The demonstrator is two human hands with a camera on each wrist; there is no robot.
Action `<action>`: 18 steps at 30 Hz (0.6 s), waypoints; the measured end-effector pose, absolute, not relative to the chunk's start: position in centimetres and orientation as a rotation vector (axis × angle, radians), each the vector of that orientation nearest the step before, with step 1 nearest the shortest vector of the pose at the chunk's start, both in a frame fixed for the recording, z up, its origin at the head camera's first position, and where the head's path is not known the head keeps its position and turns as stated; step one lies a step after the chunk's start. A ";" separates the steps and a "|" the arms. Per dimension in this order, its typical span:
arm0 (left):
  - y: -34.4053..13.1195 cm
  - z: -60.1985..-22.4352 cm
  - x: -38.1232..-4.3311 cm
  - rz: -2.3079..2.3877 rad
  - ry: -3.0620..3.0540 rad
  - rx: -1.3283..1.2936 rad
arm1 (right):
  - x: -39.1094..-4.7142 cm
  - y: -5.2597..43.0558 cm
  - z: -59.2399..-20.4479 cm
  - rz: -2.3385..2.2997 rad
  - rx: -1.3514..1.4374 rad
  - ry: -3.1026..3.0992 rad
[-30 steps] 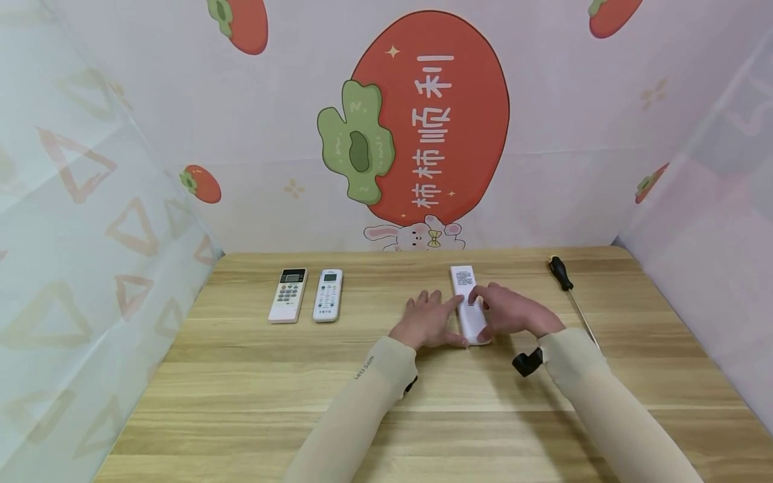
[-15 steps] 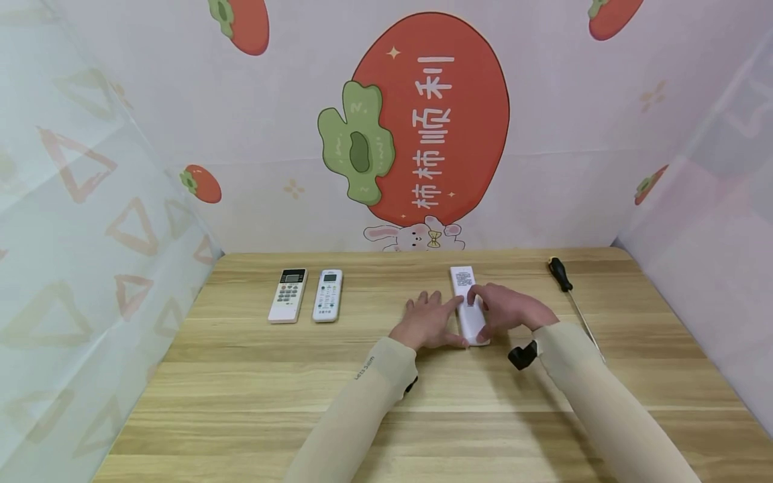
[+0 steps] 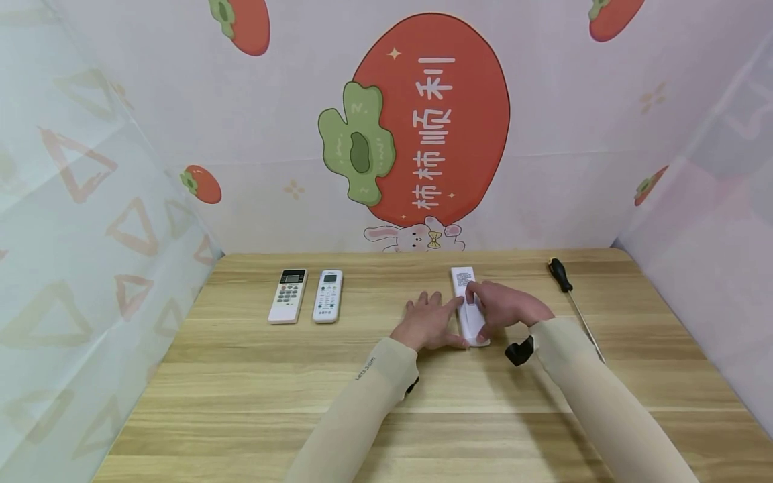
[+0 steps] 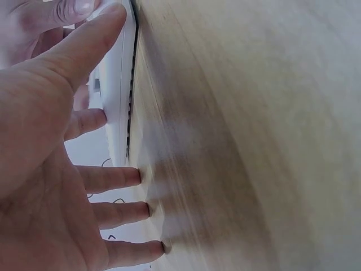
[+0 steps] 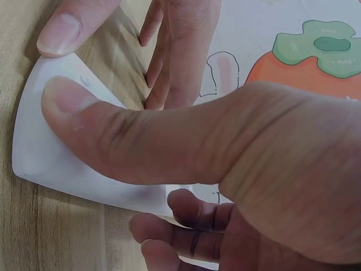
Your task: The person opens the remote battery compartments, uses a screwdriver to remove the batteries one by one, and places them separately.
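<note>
A white remote control [image 3: 462, 276] lies face down on the wooden table, printed label at its far end. My left hand [image 3: 425, 323] is spread at its left side. In the left wrist view, the index fingertip touches the side of the remote and the other fingertips rest on the wood. The left thumb [image 4: 93, 45] lies straight at the near end. My right hand [image 3: 507, 310] grips the remote from the right, its index finger bent over the middle of the back. In the right wrist view, the right thumb [image 5: 73, 107] presses on the near end.
Two more remotes, a cream one [image 3: 288, 296] and a white one [image 3: 328, 296], lie face up at the back left. At the right lies a screwdriver [image 3: 560, 275] with a black handle. A printed cloth wall [image 3: 272, 134] stands behind the table.
My right wrist and sleeve have shifted slightly left, and the right index finger has risen a little along the remote's back. A raised edge now shows there. My left hand has stayed in place.
</note>
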State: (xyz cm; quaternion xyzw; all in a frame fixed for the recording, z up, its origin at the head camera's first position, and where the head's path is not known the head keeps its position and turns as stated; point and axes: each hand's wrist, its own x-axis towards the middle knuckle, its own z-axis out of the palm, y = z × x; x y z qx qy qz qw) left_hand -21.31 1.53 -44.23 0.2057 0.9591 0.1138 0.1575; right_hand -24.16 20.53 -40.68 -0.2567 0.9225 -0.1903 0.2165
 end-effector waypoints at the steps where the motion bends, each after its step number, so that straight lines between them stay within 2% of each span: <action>1: 1.5 -44.2 -21.3 0.325 2.744 0.586 | -24.1 20.5 -40.7 -0.528 -0.709 2.560; 18: 1.5 -44.3 -21.5 0.335 2.719 0.579 | -21.8 20.1 -40.7 -0.493 -0.659 2.764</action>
